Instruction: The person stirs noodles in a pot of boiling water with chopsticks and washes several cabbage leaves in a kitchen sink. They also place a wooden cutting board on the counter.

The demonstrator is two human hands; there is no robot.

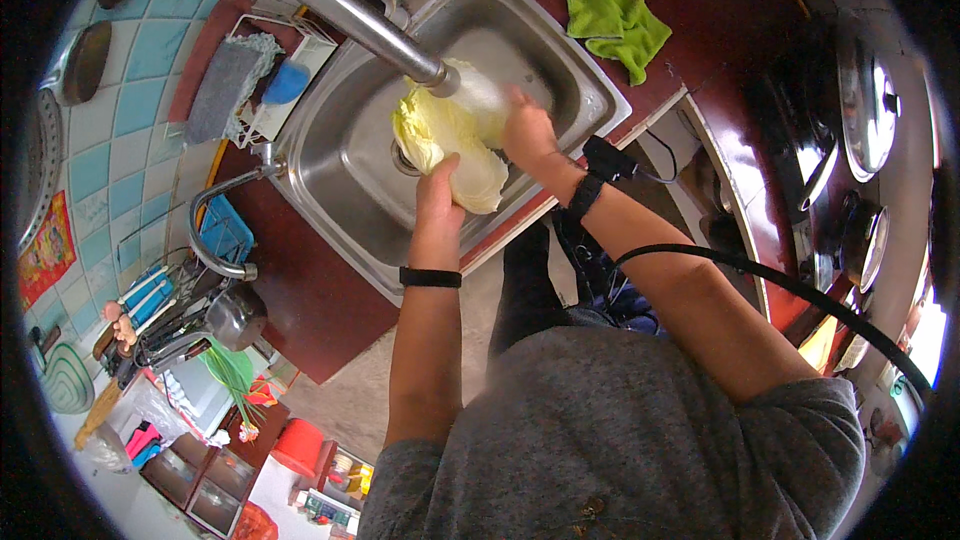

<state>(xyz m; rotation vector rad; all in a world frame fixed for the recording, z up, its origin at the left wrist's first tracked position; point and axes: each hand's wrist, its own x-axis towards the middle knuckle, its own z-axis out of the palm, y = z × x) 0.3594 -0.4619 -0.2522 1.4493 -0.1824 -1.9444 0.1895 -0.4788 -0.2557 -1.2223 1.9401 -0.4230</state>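
Over the steel sink basin [352, 157], my left hand [439, 191] grips pale yellow-green cabbage leaves [442, 135], with the thumb on top of them. My right hand [531, 131] is at the right side of the leaves, blurred, its fingers curled near their upper part; whether it grips a leaf I cannot tell. A thick metal faucet spout [442, 79] reaches over the leaves and hides part of them. Behind the left hand, part of the drain [403, 159] shows.
A green cloth [615, 19] lies on the dark red counter right of the sink. A second curved faucet [199, 232] stands at the left rim, near a wire rack [289, 75] with cloths and a blue sponge. A lidded pan [868, 101] is at the far right. A black cable [765, 268] crosses my right arm.
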